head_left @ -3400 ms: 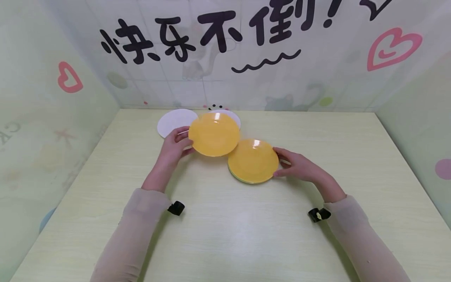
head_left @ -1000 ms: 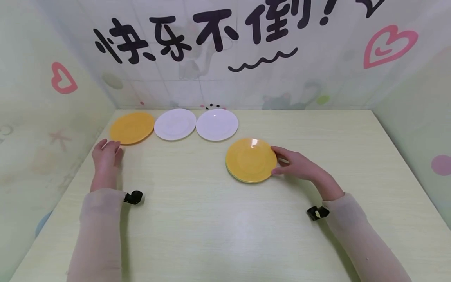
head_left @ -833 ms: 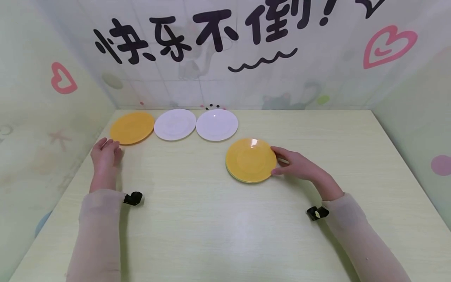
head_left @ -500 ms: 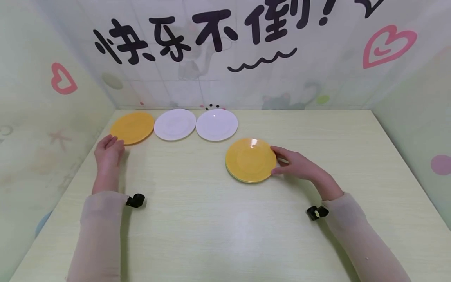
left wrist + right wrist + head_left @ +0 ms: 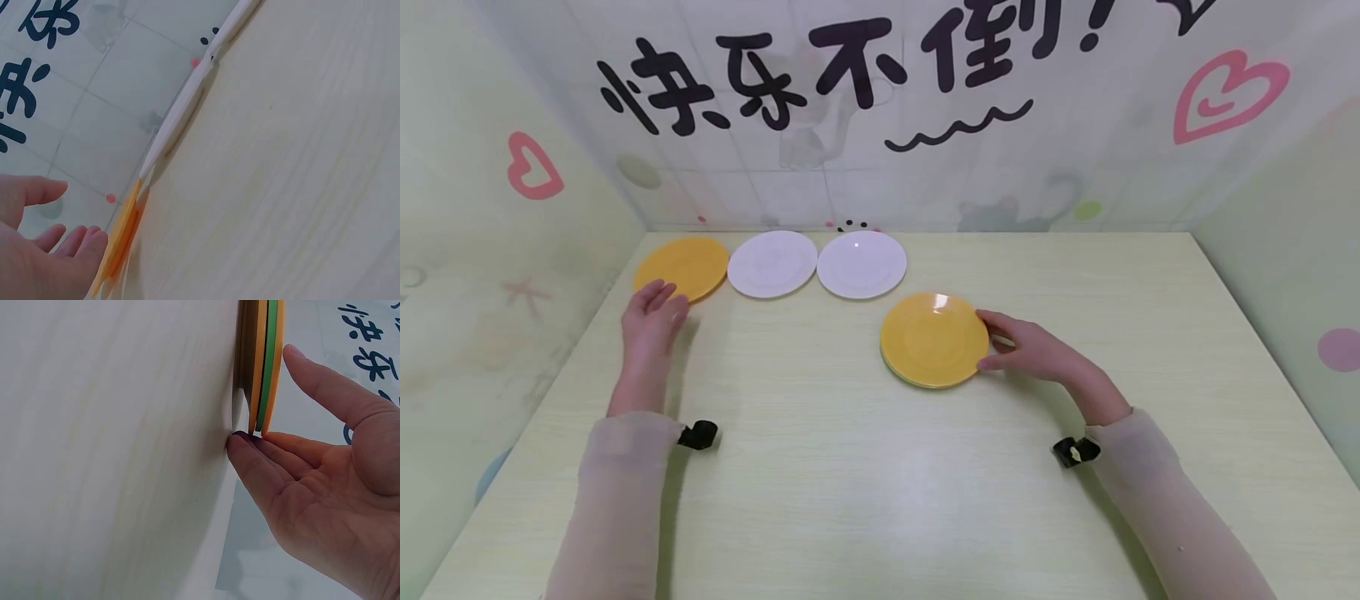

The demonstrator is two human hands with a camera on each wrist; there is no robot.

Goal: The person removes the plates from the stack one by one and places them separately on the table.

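My left hand [image 5: 653, 325] is over the near edge of an orange plate [image 5: 688, 260] at the back left of the table, its fingers loosely bent and holding nothing. In the left wrist view, thumb and fingers are spread apart beside that plate [image 5: 119, 244]. Right of the middle lies a stack of plates [image 5: 934, 340], yellow-orange on top. My right hand [image 5: 1026, 346] holds its right rim between thumb and fingers. The right wrist view shows a green plate [image 5: 269, 369] sandwiched between orange ones, with my fingertips at the lower rim.
Two white plates [image 5: 772, 264] continue the row rightward from the orange plate along the back wall. The pale wooden table [image 5: 880, 483] is bounded by printed walls at the back and both sides. Black wrist cameras [image 5: 700, 434] hang from both sleeves.
The left hand carried an orange plate from above the stack to the back-left end of the row and let it go. It has since drifted slightly right. The right hand has stayed on the stack.
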